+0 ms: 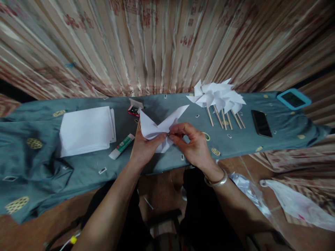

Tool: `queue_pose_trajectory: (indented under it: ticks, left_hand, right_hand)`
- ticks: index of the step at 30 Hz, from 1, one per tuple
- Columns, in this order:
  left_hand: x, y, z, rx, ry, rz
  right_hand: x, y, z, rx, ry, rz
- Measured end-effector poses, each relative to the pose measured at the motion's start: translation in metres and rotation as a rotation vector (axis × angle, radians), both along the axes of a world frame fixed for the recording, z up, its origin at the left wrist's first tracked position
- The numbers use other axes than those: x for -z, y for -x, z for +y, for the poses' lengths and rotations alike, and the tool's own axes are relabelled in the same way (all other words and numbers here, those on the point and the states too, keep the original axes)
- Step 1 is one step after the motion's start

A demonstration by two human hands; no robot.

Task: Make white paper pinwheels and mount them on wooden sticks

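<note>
Head view: my hands work a paper pinwheel (159, 129).
I see left hand (143, 148) gripping its folds, right hand (192, 143) pinching its centre; glue stick (121, 146) lies just left.

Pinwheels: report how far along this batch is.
Done: a cluster of finished pinwheels on sticks lies at the table's far edge. In hand: the left hand holds a folded white paper pinwheel while the right hand pinches its centre. Left: a stack of white sheets waits beside a glue stick.
</note>
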State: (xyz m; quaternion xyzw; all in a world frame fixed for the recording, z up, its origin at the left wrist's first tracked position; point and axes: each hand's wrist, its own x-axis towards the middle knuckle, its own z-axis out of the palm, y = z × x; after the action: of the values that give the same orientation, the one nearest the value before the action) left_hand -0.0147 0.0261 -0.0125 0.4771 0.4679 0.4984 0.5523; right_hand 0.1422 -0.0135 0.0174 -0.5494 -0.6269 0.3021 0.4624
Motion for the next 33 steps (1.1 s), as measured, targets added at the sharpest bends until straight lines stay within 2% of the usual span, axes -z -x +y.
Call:
queue_pose_trajectory:
  ticks: [14, 22, 26, 33]
  left_hand:
    - [-0.002, 0.002, 0.000, 0.030, 0.035, -0.016]
    - [-0.007, 0.001, -0.002, -0.002, 0.054, -0.068]
    - [-0.009, 0.001, -0.002, 0.024, 0.047, -0.052]
    - [-0.008, 0.003, -0.001, 0.052, 0.016, -0.022]
  right_hand:
    - [-0.001, -0.002, -0.002, 0.009, -0.017, -0.028]
    - [-0.008, -0.001, -0.006, 0.159, -0.113, -0.229]
    - [-0.001, -0.003, -0.003, 0.156, -0.137, -0.170]
    - [0.014, -0.006, 0.000, 0.043, -0.014, 0.092]
